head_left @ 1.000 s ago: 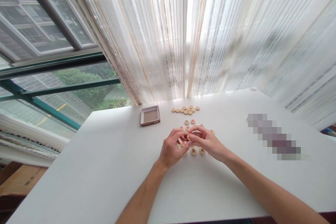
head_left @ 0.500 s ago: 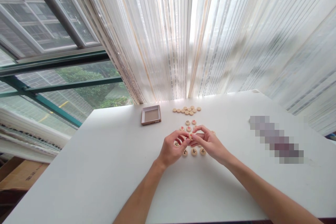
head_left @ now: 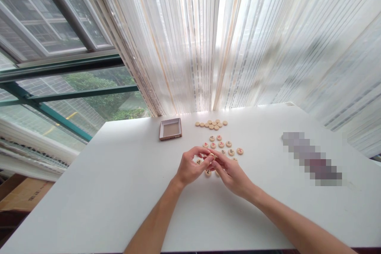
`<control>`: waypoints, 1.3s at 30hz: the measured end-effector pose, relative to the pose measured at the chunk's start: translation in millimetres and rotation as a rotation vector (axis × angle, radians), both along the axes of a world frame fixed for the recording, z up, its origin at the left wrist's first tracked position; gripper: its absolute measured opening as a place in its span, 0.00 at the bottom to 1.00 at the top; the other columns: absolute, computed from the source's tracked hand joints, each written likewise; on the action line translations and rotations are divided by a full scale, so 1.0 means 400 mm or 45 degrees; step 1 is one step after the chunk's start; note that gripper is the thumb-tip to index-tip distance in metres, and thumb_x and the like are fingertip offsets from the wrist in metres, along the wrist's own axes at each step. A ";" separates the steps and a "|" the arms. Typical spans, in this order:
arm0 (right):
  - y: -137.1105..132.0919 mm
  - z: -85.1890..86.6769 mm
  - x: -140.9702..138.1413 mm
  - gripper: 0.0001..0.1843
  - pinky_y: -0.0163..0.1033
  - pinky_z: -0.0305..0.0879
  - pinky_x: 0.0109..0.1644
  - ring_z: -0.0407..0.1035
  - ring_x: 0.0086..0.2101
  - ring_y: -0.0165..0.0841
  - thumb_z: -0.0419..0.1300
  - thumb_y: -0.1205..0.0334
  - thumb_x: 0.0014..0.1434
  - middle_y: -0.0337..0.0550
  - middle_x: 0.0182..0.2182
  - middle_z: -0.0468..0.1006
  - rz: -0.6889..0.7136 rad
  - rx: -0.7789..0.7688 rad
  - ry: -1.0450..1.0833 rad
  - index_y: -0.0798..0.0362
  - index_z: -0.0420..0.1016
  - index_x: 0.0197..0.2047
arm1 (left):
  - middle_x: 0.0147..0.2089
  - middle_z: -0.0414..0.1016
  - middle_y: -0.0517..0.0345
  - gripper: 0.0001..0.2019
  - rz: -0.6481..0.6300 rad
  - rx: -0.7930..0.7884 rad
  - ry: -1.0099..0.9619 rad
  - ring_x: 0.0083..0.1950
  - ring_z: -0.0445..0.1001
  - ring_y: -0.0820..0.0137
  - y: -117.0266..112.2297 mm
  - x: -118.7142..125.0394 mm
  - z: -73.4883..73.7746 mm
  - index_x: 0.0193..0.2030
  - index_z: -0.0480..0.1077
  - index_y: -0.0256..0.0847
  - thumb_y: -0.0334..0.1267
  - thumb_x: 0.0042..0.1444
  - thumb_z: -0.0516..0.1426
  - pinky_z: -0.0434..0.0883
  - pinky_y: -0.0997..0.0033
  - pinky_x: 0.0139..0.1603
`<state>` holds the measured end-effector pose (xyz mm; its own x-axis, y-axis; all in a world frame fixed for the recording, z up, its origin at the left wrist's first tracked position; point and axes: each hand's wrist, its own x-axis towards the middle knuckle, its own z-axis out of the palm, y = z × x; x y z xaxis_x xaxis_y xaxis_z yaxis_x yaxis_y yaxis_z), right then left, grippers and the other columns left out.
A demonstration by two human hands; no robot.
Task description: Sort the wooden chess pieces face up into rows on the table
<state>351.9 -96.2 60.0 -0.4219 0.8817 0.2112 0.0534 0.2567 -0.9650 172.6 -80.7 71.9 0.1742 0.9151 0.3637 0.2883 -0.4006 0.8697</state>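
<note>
Between the fingertips of both hands, above the middle of the table, is a small round wooden Chinese chess piece, partly covered by the fingers. My left hand pinches it from the left with thumb and index finger. From the right, the closed fingers of my right hand press against it. Several more pieces lie face up around and under the hands, such as a red-marked piece and a black-marked piece. Some of these are half hidden by my fingers.
Farther back lies a cluster of plain-side-up pieces. A shallow open box stands to their left on the white table. At the right is a blurred-out object. Striped curtains hang behind the table's far edge.
My right hand has shifted left and a little down, closer to my left hand, baring pieces on the right. The held chess piece has moved slightly left and its marking shows less.
</note>
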 end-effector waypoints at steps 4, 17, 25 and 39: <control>-0.001 -0.006 0.001 0.25 0.48 0.76 0.50 0.79 0.44 0.38 0.50 0.57 0.70 0.46 0.51 0.79 -0.019 0.153 -0.172 0.40 0.56 0.69 | 0.38 0.80 0.54 0.09 0.049 -0.056 -0.088 0.39 0.77 0.68 0.010 -0.005 -0.006 0.40 0.76 0.40 0.43 0.57 0.63 0.76 0.68 0.45; 0.060 0.026 0.072 0.13 0.41 0.76 0.31 0.77 0.38 0.40 0.55 0.57 0.67 0.46 0.43 0.81 -0.450 0.498 -0.346 0.45 0.74 0.52 | 0.41 0.79 0.54 0.16 0.119 -0.280 -0.627 0.40 0.81 0.66 0.058 -0.026 -0.030 0.49 0.74 0.39 0.44 0.56 0.63 0.80 0.66 0.40; 0.069 0.040 0.087 0.12 0.44 0.77 0.36 0.78 0.38 0.41 0.56 0.54 0.66 0.47 0.41 0.81 -0.578 0.429 -0.299 0.47 0.75 0.50 | 0.35 0.77 0.57 0.14 0.048 -0.365 -0.551 0.34 0.81 0.67 0.038 -0.011 -0.018 0.39 0.71 0.38 0.44 0.54 0.66 0.75 0.76 0.27; 0.059 -0.007 0.047 0.11 0.40 0.74 0.41 0.74 0.34 0.33 0.62 0.63 0.63 0.42 0.36 0.79 -0.283 0.725 -0.267 0.47 0.74 0.49 | 0.36 0.82 0.50 0.15 -0.119 -0.466 -0.476 0.36 0.81 0.66 0.012 0.020 -0.021 0.41 0.75 0.35 0.46 0.57 0.64 0.77 0.71 0.35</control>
